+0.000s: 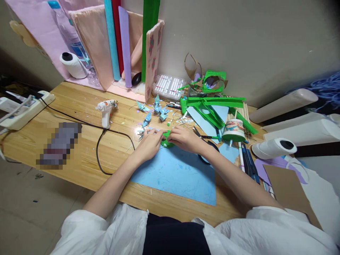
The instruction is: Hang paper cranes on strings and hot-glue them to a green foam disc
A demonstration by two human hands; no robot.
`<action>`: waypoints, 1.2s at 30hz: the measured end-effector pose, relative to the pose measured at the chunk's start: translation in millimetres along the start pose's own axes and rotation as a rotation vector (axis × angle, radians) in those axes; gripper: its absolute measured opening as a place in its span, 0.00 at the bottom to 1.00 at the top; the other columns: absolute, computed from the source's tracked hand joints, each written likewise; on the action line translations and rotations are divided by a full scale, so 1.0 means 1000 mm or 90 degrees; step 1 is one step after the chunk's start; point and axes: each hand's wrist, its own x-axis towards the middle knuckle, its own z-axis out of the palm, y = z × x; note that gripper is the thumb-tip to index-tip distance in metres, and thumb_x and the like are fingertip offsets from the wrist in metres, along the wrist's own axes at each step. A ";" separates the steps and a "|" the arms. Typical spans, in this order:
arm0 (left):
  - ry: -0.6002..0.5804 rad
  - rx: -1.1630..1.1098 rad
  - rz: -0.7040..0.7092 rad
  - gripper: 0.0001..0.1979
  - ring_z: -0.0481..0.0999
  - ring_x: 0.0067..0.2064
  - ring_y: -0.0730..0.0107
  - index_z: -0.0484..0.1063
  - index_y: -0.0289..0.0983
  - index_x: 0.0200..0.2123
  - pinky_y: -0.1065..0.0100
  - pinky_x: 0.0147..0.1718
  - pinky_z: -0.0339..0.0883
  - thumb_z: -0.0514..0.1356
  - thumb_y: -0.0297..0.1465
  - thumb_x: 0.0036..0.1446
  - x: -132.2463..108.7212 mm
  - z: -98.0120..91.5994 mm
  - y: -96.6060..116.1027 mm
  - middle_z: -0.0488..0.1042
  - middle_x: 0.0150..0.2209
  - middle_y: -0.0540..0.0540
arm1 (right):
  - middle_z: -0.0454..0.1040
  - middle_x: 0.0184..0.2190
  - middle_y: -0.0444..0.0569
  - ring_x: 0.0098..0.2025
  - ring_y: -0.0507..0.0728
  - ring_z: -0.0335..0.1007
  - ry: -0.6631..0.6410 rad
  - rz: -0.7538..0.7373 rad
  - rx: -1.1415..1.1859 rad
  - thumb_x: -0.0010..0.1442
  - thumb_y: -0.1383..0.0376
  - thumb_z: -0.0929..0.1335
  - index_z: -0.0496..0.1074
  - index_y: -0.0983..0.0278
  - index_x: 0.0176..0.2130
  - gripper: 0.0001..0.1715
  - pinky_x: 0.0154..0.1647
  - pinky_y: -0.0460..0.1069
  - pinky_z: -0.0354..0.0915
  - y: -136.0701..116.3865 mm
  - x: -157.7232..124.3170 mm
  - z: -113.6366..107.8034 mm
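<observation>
My left hand (150,143) and my right hand (184,139) meet over the far edge of a blue sheet (176,173). Between them is a small green paper piece (166,136), pinched by the closed fingers of both hands and partly hidden behind them. Black-handled scissors (203,160) lie under my right forearm. Several folded blue paper cranes (160,110) sit just beyond my hands among scraps and cut bits. To the right stands a small round piece with a patterned side and a green base (234,136).
A white glue gun (105,110) stands at left, its black cable (97,156) looping over the table. Behind are a marker box (170,86) and a pink organizer (90,49). Green strips (215,102), cutter knives (249,161) and white rolls (273,148) crowd the right. A power strip (26,111) lies far left.
</observation>
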 end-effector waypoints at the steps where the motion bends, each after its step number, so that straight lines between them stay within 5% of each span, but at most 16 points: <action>1: 0.013 -0.008 -0.001 0.17 0.66 0.48 0.63 0.63 0.39 0.52 0.56 0.51 0.52 0.43 0.28 0.63 -0.002 -0.005 0.000 0.72 0.42 0.43 | 0.72 0.35 0.53 0.39 0.58 0.65 0.025 0.029 0.032 0.62 0.66 0.63 0.71 0.66 0.38 0.09 0.40 0.53 0.64 0.002 -0.004 -0.005; 5: 0.095 -0.004 -0.042 0.18 0.56 0.57 0.59 0.62 0.41 0.53 0.55 0.55 0.51 0.52 0.36 0.60 -0.030 -0.033 -0.004 0.63 0.54 0.42 | 0.68 0.49 0.56 0.51 0.61 0.64 0.012 0.116 0.141 0.53 0.59 0.70 0.62 0.63 0.53 0.30 0.50 0.58 0.62 0.012 -0.016 -0.010; 9: 0.062 -0.006 -0.123 0.34 0.55 0.58 0.54 0.58 0.45 0.56 0.52 0.55 0.53 0.64 0.43 0.46 -0.071 -0.042 -0.018 0.56 0.57 0.42 | 0.61 0.57 0.58 0.58 0.63 0.58 -0.036 0.128 0.183 0.50 0.60 0.72 0.53 0.63 0.61 0.44 0.56 0.59 0.57 0.017 -0.016 0.003; 12: 0.027 -0.027 -0.156 0.36 0.56 0.57 0.53 0.58 0.44 0.55 0.52 0.54 0.56 0.66 0.42 0.43 -0.084 -0.026 -0.025 0.56 0.56 0.42 | 0.61 0.57 0.57 0.59 0.62 0.56 -0.036 0.133 0.199 0.52 0.62 0.71 0.52 0.62 0.61 0.43 0.57 0.59 0.57 0.015 -0.011 0.011; 18: 0.069 -0.068 -0.172 0.16 0.65 0.51 0.60 0.63 0.41 0.47 0.57 0.49 0.62 0.57 0.30 0.54 -0.067 -0.008 -0.037 0.65 0.48 0.43 | 0.61 0.56 0.57 0.58 0.63 0.55 -0.007 0.185 0.163 0.49 0.60 0.71 0.54 0.61 0.60 0.43 0.58 0.61 0.55 0.008 -0.008 0.016; 29: 0.095 0.043 -0.165 0.15 0.68 0.48 0.59 0.66 0.37 0.45 0.58 0.46 0.63 0.59 0.29 0.52 0.001 -0.031 -0.073 0.69 0.43 0.42 | 0.62 0.53 0.59 0.56 0.68 0.57 0.153 0.346 0.095 0.48 0.56 0.72 0.53 0.62 0.59 0.45 0.55 0.64 0.57 -0.016 0.003 0.054; 36: 0.165 -0.058 -0.109 0.18 0.66 0.53 0.62 0.68 0.42 0.47 0.60 0.52 0.61 0.62 0.33 0.51 -0.033 -0.061 -0.078 0.66 0.50 0.45 | 0.62 0.51 0.57 0.54 0.65 0.59 0.281 0.310 0.164 0.60 0.60 0.63 0.55 0.58 0.56 0.25 0.53 0.64 0.59 -0.054 0.029 0.035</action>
